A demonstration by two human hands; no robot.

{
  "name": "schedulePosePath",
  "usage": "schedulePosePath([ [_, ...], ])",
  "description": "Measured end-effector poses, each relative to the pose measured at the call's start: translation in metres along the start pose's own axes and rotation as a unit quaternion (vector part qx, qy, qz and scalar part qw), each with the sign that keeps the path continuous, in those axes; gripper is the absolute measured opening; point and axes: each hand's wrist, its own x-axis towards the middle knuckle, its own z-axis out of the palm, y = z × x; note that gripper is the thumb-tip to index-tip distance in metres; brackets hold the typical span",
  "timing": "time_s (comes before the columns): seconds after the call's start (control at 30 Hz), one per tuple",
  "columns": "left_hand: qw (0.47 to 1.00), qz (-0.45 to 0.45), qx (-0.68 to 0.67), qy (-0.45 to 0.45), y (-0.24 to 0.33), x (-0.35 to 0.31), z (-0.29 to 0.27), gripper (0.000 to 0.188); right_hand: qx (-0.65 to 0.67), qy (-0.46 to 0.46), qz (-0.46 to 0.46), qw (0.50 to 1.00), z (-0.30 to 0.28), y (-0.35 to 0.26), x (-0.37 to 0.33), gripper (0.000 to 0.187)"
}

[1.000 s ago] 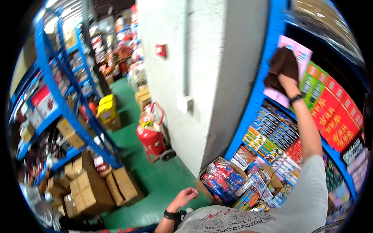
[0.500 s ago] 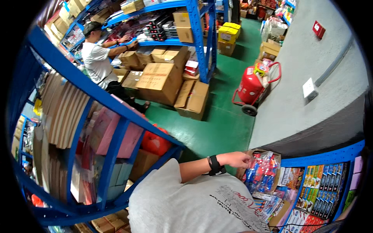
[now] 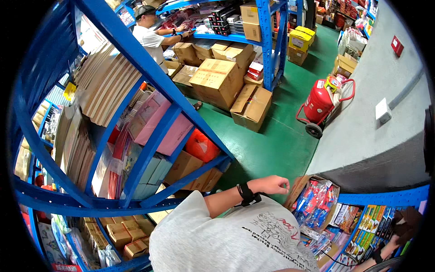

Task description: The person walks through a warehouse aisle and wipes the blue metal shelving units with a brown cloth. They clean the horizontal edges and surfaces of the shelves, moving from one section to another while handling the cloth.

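My left hand (image 3: 274, 185) is raised just left of an open cardboard box (image 3: 297, 190), its fingers curled loosely with nothing visible in them. Red and blue items in clear plastic bags (image 3: 316, 199) fill that box. At the far lower right, my right hand (image 3: 398, 239) is at a dark brown, soft-looking thing (image 3: 410, 221) and seems to grip it; the fingers are partly hidden. Beneath it stand rows of small printed boxes (image 3: 369, 226) on a blue shelf. Both wrists wear black bands.
Blue racking (image 3: 158, 84) with stacked boards and a pink box (image 3: 165, 131) rises on the left. Ahead, a person (image 3: 149, 41) reaches into a shelf behind cartons (image 3: 217, 81). A red wheeled extinguisher (image 3: 318, 104) stands by the grey wall. A black cable crosses the lower right.
The view has swung, so the surroundings sit further right. My left hand has drawn back from the bagged items. My right hand has come into view with the dark brown thing.
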Motion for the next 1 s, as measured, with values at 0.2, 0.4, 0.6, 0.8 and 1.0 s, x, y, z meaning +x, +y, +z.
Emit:
schedulePosePath([
  [0.2, 0.997, 0.040, -0.056, -0.032, 0.053, 0.049, 0.006, 0.026, 0.364, -0.102, 0.132, 0.916, -0.047, -0.117, -0.093, 0.035],
  [0.4, 0.968, 0.093, -0.116, -0.201, 0.138, 0.156, 0.031, 0.046, 0.918, -0.061, 0.378, -0.107, -0.085, -0.265, 0.010, 0.040],
  [0.6, 0.918, 0.176, -0.133, -0.330, 0.195, 0.238, 0.105, 0.030, 0.635, -0.172, 0.126, 0.743, -0.082, -0.228, 0.004, 0.049],
  [0.8, 0.847, 0.167, -0.028, -0.504, 0.205, 0.298, 0.161, 0.025, 0.594, -0.147, 0.340, 0.714, -0.080, -0.213, -0.046, 0.056],
  [1.0, 0.795, 0.153, -0.036, -0.585, 0.209, 0.315, 0.200, 0.030, 0.370, -0.037, 0.394, 0.840, -0.051, -0.223, -0.100, 0.052],
])
